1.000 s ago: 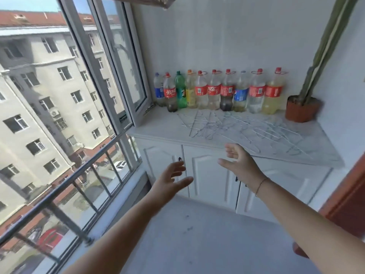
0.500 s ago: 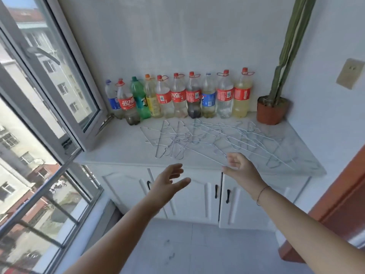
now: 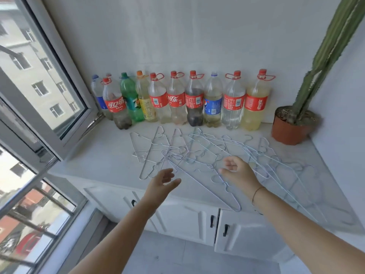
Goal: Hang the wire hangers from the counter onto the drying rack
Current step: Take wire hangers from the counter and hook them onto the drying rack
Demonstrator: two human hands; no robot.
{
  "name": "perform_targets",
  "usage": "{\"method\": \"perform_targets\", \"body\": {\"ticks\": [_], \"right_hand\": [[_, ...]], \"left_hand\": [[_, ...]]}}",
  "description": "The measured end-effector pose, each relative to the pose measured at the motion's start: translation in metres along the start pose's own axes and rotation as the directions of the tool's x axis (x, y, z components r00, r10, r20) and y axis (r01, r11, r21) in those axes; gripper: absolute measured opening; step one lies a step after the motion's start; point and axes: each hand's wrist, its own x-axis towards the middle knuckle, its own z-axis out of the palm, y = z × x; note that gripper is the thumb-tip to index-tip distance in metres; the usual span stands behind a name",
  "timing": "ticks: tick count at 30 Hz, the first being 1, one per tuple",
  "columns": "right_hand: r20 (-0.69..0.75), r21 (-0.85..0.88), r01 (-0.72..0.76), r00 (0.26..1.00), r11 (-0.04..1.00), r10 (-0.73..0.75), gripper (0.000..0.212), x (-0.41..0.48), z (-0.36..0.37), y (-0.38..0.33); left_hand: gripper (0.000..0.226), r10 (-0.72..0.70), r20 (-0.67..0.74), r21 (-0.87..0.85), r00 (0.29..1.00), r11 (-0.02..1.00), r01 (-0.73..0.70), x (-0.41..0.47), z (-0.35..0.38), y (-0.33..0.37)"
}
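Hangers of thin pale-blue and white coated wire lie flat in an overlapping spread across the white marble-look counter. They occupy its middle and right, in front of a row of plastic soft-drink bottles standing against the back wall. None has been lifted. The drying rack is not in view, so the task is judged to be at its first pick. The left hand is held at the counter's front edge with fingers relaxed and spread, holding nothing. The right hand is further in, above the middle of the spread, with fingers loosely curled, thumb out and no wire visibly gripped. The governing relation is the nearest hanger, a pale-blue wire one. Its long axis runs diagonally from just beyond the left hand's fingertips to the front edge under the right wrist, and its hook lies just beside the right thumb. The right hand is therefore the nearer to that hook and needs only a short drop toward the person. The left would have to cross to the right. Risk noted: the wires are interlaced, so lifting one may drag its neighbours. A terracotta-coloured pot holding a tall green cactus stands at the far right, well apart from both hands.
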Motion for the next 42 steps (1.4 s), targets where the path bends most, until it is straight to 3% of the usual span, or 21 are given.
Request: {"method": "perform_targets", "body": {"ticks": [17, 27, 34, 38, 42], "right_hand": [[-0.045, -0.088, -0.188, 0.982, 0.978, 0.184, 0.024, 0.188, 0.053, 0.064], [0.166, -0.281, -0.103, 0.974, 0.954, 0.154, 0.027, 0.273, 0.113, 0.065], [-0.183, -0.411, -0.247, 0.965, 0.878, 0.186, 0.020, 0.302, 0.072, 0.106], [-0.417, -0.504, -0.401, 0.889, 0.765, 0.192, 0.028, 0.298, 0.022, 0.125], [-0.548, -0.445, -0.530, 0.799, 0.722, 0.248, 0.034, 0.285, -0.018, 0.142]], "left_hand": [[0.037, -0.205, -0.005, 0.117, 0.979, 0.972, 0.204, 0.191, 0.012, -0.043], [0.033, -0.333, -0.025, 0.066, 0.943, 0.940, 0.334, 0.220, 0.019, -0.074], [0.023, -0.352, -0.064, 0.080, 0.934, 0.931, 0.357, 0.229, 0.024, -0.086], [0.023, -0.340, -0.110, 0.155, 0.934, 0.922, 0.354, 0.236, 0.029, -0.086], [0.024, -0.350, -0.133, 0.212, 0.927, 0.904, 0.371, 0.245, 0.038, -0.083]]}}
